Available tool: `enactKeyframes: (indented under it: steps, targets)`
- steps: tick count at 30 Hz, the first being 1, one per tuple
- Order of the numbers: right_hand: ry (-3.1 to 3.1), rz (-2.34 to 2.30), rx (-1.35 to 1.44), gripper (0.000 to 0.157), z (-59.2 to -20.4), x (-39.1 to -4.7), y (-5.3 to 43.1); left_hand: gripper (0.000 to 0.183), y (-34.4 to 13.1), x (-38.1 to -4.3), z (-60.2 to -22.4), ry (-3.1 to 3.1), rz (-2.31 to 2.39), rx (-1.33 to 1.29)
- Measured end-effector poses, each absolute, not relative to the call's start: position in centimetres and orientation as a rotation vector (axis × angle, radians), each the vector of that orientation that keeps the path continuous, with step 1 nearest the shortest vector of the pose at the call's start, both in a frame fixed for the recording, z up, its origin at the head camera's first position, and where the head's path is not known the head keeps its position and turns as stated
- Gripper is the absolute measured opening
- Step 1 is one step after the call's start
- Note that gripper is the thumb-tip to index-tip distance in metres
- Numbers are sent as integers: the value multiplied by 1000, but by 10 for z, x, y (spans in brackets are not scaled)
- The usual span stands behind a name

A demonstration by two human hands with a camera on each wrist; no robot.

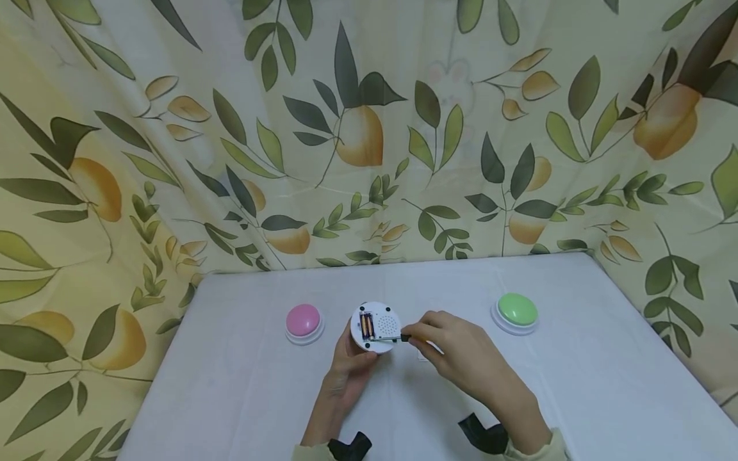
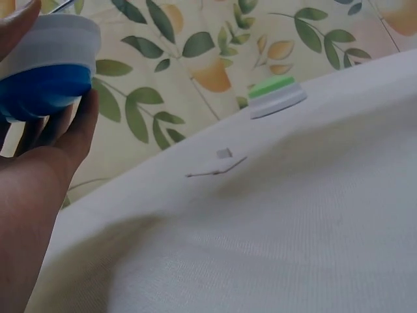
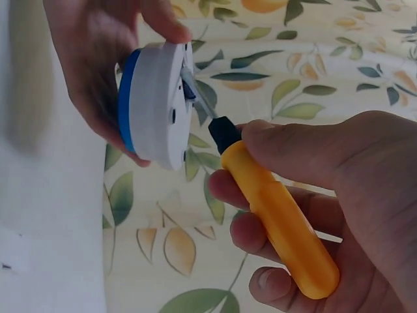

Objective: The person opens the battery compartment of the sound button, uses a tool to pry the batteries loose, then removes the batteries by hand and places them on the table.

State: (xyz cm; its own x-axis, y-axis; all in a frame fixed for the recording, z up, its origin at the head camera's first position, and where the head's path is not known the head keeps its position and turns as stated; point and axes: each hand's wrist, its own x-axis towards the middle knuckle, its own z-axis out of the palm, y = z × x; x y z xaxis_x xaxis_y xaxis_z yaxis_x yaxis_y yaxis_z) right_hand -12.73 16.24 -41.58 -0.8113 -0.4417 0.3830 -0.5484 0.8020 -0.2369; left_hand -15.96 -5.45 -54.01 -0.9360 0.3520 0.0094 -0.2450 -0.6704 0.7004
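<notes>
Left hand (image 1: 348,366): we see it gripping a round white-and-blue plastic button (image 1: 387,325) above the white-covered desk (image 1: 248,390).
Right hand (image 1: 464,355): grips a yellow-handled screwdriver (image 3: 280,225), metal shaft against the button's battery side.
Desk: pink-topped button (image 1: 303,320) left, green-topped button (image 1: 517,310) right.

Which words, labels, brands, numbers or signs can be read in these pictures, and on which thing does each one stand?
No text can be read.
Batteries: any print is too small to read.
Blue-and-white button, yellow screwdriver, pink button, green button: no readable lettering.
</notes>
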Motion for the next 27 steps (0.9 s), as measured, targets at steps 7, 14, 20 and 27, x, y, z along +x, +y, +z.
enactKeyframes:
  steps: [7, 14, 20, 27]
  targets:
    - [-2617, 338, 771, 27, -420, -124, 154, 101, -51, -163, -545, 1219, 2600, 190]
    - [-2642, 122, 688, 30, -419, -115, 135, 102, -48, -164, -546, 1334, 2659, 133]
    - [-2595, 106, 646, 41, -425, -111, 123, 92, -49, -164, -549, 1353, 2726, 64]
    - [-2523, 157, 631, 47, -434, -108, 113, 88, -50, -162, -548, 1223, 2819, 11]
